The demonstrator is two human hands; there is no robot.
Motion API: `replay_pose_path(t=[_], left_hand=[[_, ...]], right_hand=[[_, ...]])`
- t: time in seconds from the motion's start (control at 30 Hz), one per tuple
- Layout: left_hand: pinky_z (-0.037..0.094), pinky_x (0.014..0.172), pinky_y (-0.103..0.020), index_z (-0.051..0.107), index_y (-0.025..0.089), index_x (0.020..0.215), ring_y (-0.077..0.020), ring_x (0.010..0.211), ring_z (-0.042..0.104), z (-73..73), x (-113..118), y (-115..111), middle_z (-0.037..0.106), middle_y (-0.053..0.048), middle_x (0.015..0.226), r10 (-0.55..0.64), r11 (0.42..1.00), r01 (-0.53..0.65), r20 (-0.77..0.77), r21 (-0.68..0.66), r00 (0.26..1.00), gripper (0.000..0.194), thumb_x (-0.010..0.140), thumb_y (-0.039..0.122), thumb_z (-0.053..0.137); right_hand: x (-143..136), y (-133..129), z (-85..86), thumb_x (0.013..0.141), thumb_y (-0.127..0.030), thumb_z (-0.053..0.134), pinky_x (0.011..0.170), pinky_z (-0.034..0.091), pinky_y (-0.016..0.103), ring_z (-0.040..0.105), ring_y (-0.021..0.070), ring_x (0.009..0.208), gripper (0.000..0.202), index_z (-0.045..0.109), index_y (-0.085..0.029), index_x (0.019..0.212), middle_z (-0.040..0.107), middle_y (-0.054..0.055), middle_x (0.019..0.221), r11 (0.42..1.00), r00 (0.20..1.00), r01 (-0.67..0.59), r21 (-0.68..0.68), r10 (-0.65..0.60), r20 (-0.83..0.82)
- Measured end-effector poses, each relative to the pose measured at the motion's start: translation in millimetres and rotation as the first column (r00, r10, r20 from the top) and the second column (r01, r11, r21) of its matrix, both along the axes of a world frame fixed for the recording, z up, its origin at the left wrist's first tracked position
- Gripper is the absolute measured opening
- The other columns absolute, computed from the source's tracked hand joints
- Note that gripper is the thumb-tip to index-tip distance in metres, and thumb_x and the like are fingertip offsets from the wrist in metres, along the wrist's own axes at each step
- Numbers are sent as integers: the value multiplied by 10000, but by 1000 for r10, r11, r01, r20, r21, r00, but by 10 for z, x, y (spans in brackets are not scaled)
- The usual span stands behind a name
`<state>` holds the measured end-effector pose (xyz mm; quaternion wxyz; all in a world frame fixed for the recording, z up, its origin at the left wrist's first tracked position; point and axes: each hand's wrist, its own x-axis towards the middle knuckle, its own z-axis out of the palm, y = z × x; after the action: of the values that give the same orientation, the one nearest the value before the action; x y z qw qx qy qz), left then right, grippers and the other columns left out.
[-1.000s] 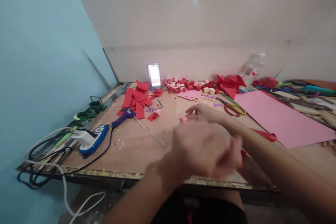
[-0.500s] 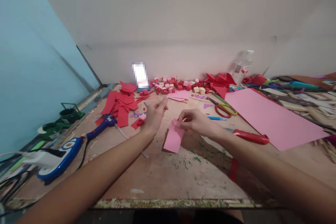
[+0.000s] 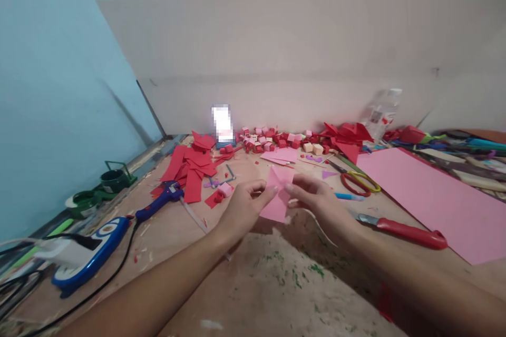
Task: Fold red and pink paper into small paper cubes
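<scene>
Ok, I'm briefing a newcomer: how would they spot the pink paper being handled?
On the table, find the left hand and right hand near the middle. Between them is the small pink slip. Unlike the large pink sheet at right and the pink pieces lying behind, it is held in both hands.

Soft, rather dim light falls from above, leaving the board (image 3: 272, 42) grey and a dark shadow on the table (image 3: 245, 295) below the right hand (image 3: 318, 199). The phone (image 3: 222, 124) glares white (its screen is broken into blocky pixels). Fine detail is slightly soft, and the wide view stretches things toward the edges.
</scene>
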<state>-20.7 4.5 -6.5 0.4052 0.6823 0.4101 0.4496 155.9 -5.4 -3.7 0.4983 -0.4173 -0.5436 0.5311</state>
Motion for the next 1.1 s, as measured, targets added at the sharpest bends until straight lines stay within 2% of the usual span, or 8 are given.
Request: replay_pose_path(t=[0.07, 0.17, 0.4, 0.53, 0.6, 0.77, 0.9, 1.1], left_hand=[[384, 616, -256, 610, 162, 682, -142, 652, 501, -70, -5, -9, 542, 15, 670, -25, 999, 26, 35, -46, 999, 362, 921, 434, 605], [418, 633, -248, 663, 160, 763, -146, 680, 554, -143, -18, -41, 625, -1, 738, -76, 988, 85, 78, -126, 994, 339, 929, 447, 596], [310, 451, -231, 578, 181, 655, -109, 446, 413, -149, -73, -47, 470, 47, 498, -43, 973, 57, 69, -222, 997, 384, 894, 482, 604], [338, 503, -241, 610, 171, 644, -115, 499, 444, -93, -101, -33, 508, 33, 540, -26, 988, 26, 2, -150, 1000, 363, 874, 450, 640], [362, 549, -246, 657, 161, 675, -124, 562, 473, -61, -94, -40, 545, 18, 597, -29, 993, 25, -30, -112, 999, 328, 868, 427, 653], [433, 606, -253, 658, 153, 698, -138, 648, 550, -13, -25, -77, 604, -7, 752, -72, 992, 71, -11, -102, 997, 312, 828, 433, 710], [452, 577, -245, 589, 161, 711, -122, 623, 565, -49, -5, -69, 567, 8, 803, -110, 978, 115, 40, -174, 993, 360, 763, 457, 787], [411, 551, -214, 535, 176, 767, -99, 614, 519, -112, -50, -19, 517, 47, 754, -127, 971, 135, 56, -199, 990, 370, 725, 396, 829]], right_hand=[[-22, -24, -67, 763, -477, 767, 586, 460, 295, 568, 157, 592, 321, 651, -191, 674, 603, 8, 641, 995, 993, -57, -78, 65, 101], [-58, -71, -101, 774, -511, 729, 525, 400, 289, 513, 161, 546, 401, 597, -204, 553, 553, 13, 556, 997, 979, 8, -76, 8, 205], [-23, -72, -118, 721, -531, 735, 554, 404, 301, 504, 169, 560, 370, 629, -212, 567, 573, 16, 576, 997, 973, 23, -75, -5, 229], [18, -36, -209, 740, -548, 731, 533, 393, 299, 498, 161, 530, 378, 629, -209, 608, 562, 7, 553, 980, 947, 196, -33, -181, 265], [13, -41, -222, 724, -527, 753, 536, 421, 299, 532, 166, 541, 348, 637, -209, 641, 589, 9, 579, 970, 946, 240, -42, -224, 235], [-56, -98, -137, 704, -430, 766, 628, 525, 325, 697, 240, 774, 267, 721, -213, 854, 746, 78, 905, 982, 991, 109, -155, -94, 100], [-73, -116, -120, 712, -398, 754, 642, 524, 308, 694, 229, 808, 269, 751, -212, 907, 756, 72, 936, 988, 996, 35, -152, -21, 92], [-6, -103, -161, 789, -481, 766, 772, 539, 321, 666, 216, 900, 344, 740, -193, 974, 720, 81, 1047, 970, 980, -197, -145, 191, -49]])
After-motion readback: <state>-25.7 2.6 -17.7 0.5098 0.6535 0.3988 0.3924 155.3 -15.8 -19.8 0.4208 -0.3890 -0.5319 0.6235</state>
